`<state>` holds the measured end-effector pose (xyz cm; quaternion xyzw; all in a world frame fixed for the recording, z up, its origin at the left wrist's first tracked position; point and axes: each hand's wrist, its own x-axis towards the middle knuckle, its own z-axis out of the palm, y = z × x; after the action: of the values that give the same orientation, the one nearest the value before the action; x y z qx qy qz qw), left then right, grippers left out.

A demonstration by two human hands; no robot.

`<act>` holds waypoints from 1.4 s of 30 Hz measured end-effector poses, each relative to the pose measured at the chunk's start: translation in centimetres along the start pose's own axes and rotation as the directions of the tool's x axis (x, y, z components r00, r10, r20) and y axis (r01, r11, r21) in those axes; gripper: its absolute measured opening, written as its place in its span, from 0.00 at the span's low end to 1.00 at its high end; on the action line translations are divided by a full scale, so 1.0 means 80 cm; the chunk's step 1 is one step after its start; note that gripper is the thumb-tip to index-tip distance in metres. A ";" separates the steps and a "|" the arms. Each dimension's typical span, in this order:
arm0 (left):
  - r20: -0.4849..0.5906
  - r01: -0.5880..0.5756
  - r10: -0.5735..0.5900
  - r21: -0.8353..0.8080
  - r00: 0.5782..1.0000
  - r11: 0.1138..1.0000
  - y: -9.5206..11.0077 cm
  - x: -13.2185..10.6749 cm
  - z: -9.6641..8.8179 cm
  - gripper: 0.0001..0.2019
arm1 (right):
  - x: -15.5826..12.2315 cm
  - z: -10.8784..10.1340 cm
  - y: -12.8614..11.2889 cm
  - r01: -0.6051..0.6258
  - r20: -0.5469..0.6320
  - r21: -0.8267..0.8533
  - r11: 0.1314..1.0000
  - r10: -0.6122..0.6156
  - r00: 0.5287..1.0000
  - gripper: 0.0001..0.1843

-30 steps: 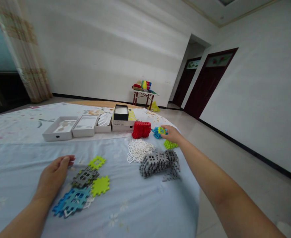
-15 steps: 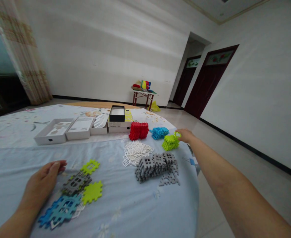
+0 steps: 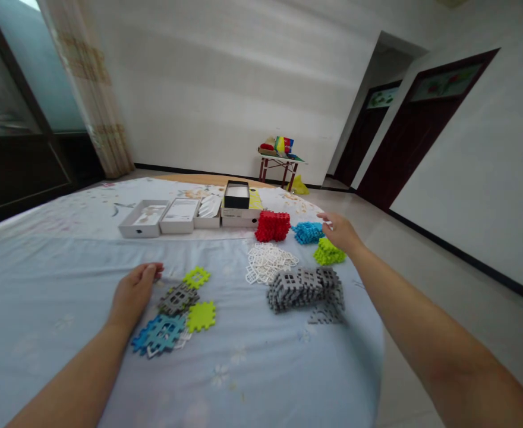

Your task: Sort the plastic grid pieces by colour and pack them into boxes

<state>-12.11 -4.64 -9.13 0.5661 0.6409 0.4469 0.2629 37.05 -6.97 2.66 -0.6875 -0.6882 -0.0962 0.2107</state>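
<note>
My left hand (image 3: 134, 290) rests on the blue cloth with fingers loosely extended, holding nothing visible. Just right of it lie a yellow-green openwork plastic building tile (image 3: 197, 277), dark grey window tiles (image 3: 179, 299), a solid yellow-green tile (image 3: 201, 316) and blue tiles (image 3: 166, 333), with white pieces partly beneath. My right hand (image 3: 340, 230) reaches far over the table's right side, thumb and forefinger apart. It hovers by the right end of the blue tile pile (image 3: 308, 232), above the yellow-green tile pile (image 3: 329, 252); whether it touches either is unclear.
A red tile stack (image 3: 273, 226), loose white frames (image 3: 268, 262) and a long grey tile stack (image 3: 305, 289) occupy the right half. Behind them stand white open boxes (image 3: 179, 226) and a black box (image 3: 237, 202). The table edge (image 3: 381, 356) drops off at right.
My right hand has left the yellow-green pile and moved back toward the blue pile, its fingers now apart. The view has swung left; my left hand stays by the small tile group.
</note>
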 end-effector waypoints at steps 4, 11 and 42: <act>-0.018 -0.030 0.030 -0.013 0.999 0.999 0.002 -0.003 0.002 0.20 | -0.034 0.011 -0.134 0.296 -0.156 0.392 0.871 -0.255 0.954 0.16; 0.059 -0.153 0.145 0.172 0.988 0.973 0.024 -0.017 -0.001 0.20 | -0.112 0.077 -0.280 0.292 0.083 0.599 0.745 -0.421 0.903 0.14; 0.408 -0.173 0.216 -0.140 0.887 0.975 0.119 -0.061 0.013 0.31 | -0.136 0.138 -0.270 0.148 0.237 0.571 0.808 -0.335 0.912 0.15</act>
<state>-5.47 -9.46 -2.15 0.6967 0.4859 0.3698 0.3765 13.63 -12.93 -8.35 -0.5114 -0.7949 0.1908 0.2650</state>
